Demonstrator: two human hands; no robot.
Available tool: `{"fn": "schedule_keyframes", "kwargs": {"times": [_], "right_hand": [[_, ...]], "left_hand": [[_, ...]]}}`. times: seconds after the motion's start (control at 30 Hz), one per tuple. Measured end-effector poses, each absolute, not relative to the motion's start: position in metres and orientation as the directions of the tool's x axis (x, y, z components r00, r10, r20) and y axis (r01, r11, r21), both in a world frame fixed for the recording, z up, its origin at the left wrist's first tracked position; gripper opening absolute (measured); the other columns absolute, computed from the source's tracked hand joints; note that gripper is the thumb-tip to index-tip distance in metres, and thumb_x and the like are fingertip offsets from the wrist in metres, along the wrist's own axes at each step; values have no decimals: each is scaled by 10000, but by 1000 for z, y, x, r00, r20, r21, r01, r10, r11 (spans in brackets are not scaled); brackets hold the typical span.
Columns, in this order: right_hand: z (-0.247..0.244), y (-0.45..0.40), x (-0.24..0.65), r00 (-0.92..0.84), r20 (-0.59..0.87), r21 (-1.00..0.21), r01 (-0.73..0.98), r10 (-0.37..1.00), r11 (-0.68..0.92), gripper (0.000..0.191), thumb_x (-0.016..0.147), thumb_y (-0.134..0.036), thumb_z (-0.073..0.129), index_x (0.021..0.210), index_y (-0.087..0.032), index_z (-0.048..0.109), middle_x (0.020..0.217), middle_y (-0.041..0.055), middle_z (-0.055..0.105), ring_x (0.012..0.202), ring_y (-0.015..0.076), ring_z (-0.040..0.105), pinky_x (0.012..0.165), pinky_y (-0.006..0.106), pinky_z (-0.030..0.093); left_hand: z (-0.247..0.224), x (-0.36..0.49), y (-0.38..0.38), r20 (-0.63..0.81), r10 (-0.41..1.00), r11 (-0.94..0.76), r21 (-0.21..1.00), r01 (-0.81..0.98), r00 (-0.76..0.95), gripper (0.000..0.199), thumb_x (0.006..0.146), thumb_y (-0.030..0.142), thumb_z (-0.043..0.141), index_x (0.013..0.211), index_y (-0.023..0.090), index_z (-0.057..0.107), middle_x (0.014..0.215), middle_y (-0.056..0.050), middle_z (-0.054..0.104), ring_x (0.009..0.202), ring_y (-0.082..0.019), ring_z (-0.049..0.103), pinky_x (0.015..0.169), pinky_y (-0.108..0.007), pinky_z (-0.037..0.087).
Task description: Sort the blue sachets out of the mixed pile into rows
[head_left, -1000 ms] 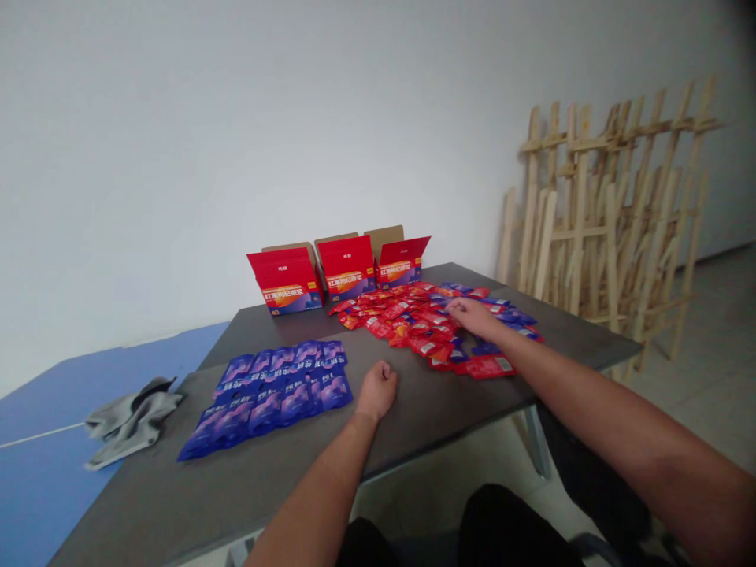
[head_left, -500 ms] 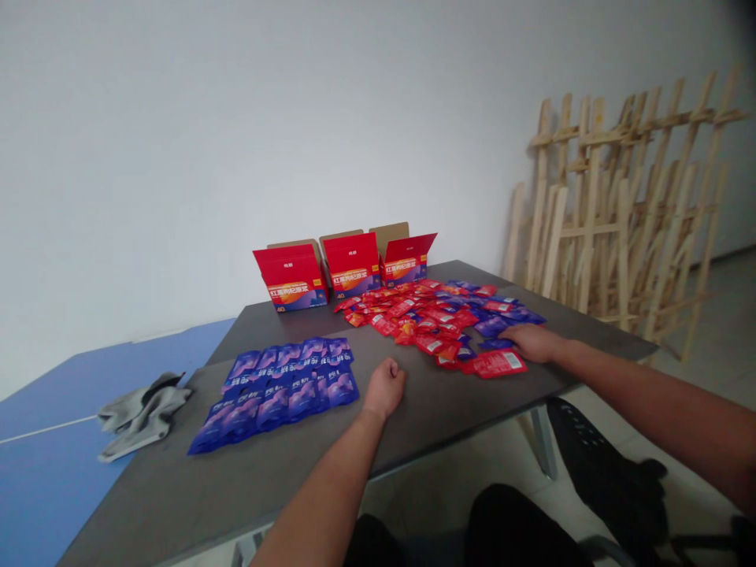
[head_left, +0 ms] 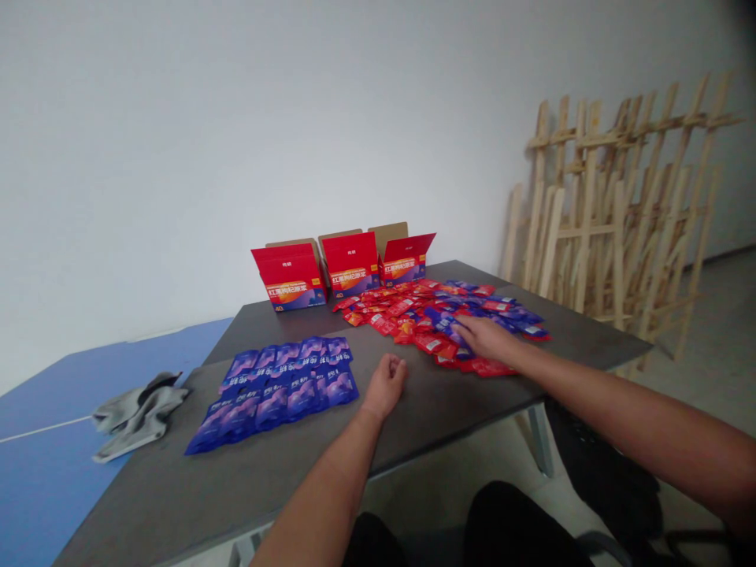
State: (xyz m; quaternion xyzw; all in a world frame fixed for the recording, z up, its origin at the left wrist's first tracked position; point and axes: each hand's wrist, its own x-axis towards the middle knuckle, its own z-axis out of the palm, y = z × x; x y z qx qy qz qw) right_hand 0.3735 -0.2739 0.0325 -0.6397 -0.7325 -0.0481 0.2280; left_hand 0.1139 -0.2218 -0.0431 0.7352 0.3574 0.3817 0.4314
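My right hand (head_left: 487, 337) pinches a blue-purple pouch (head_left: 439, 319) by its edge, held over the front of a mixed pile of red pouches (head_left: 407, 305) and blue-purple ones. The fingers are closed on it. My left hand (head_left: 387, 383) lies on the grey table with its fingers curled in, and nothing shows in it. Just left of that hand, blue-purple pouches (head_left: 272, 405) lie overlapping in two rows, printed sides up.
Three open red cartons (head_left: 292, 283) stand along the table's back edge, flaps raised. A grey cloth (head_left: 142, 417) lies at the left, by a blue surface (head_left: 41, 472). Wooden easels (head_left: 591, 213) lean against the wall at right. The grey table (head_left: 425, 425) ends near my knees.
My right hand has moved left from the right side of the pile, and a blue-purple pouch now shows lifted in its fingers. My left hand stays in place, its fingers loosened slightly.
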Motion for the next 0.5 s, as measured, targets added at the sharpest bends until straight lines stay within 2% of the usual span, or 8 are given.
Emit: {"fn": "schedule_keyframes", "kwargs": {"times": [0.13, 0.23, 0.3, 0.37, 0.43, 0.5], "right_hand": [[12, -261, 282, -38, 445, -392, 890, 895, 233, 349, 946, -346, 318, 1035, -169, 605, 948, 100, 668, 886, 199, 604, 783, 288, 429], [-10, -250, 236, -105, 453, -477, 811, 885, 340, 324, 934, -280, 331, 1092, -192, 600, 998, 97, 658, 935, 215, 592, 833, 328, 436], [-20, -246, 219, -200, 494, -480, 749, 846, 457, 361, 909, -203, 348, 1206, -223, 553, 1118, 94, 619, 1047, 217, 551, 912, 350, 415], [-23, -245, 214, -314, 504, -447, 702, 804, 554, 442, 854, -166, 425, 1282, -239, 503, 1223, 93, 561, 1153, 222, 489, 979, 364, 379], [-18, -246, 225, -458, 459, -411, 650, 761, 639, 517, 782, -193, 537, 1293, -260, 496, 1285, 69, 518, 1207, 238, 447, 1008, 375, 361], [-6, -248, 252, -564, 394, -398, 607, 726, 688, 482, 757, -234, 588, 1233, -295, 544, 1281, 19, 528, 1196, 237, 462, 1007, 377, 370]], "left_hand": [[-41, 112, -225, 226, 835, -285, 958, 43, 501, 397, 868, 501, 425, 1137, 210, 400, 964, -30, 617, 651, -114, 592, 686, -273, 453], [-42, 108, -222, 222, 882, -263, 964, 42, 415, 476, 873, 518, 417, 1220, 199, 357, 1030, -69, 611, 860, -164, 620, 803, -308, 454], [-44, 104, -219, 233, 919, -260, 964, 46, 317, 501, 875, 521, 416, 1236, 178, 357, 1092, -98, 591, 1010, -184, 583, 887, -313, 424], [-45, 101, -215, 234, 944, -252, 966, 49, 233, 493, 882, 517, 398, 1223, 161, 387, 1127, -112, 575, 1074, -190, 551, 926, -308, 400], [-46, 99, -213, 222, 959, -237, 969, 67, 176, 449, 891, 502, 371, 1164, 154, 448, 1100, -106, 581, 1042, -189, 554, 900, -303, 414], [-45, 100, -212, 192, 967, -208, 975, 80, 167, 421, 893, 503, 339, 1068, 154, 497, 1002, -83, 599, 913, -178, 583, 794, -294, 454]]}}
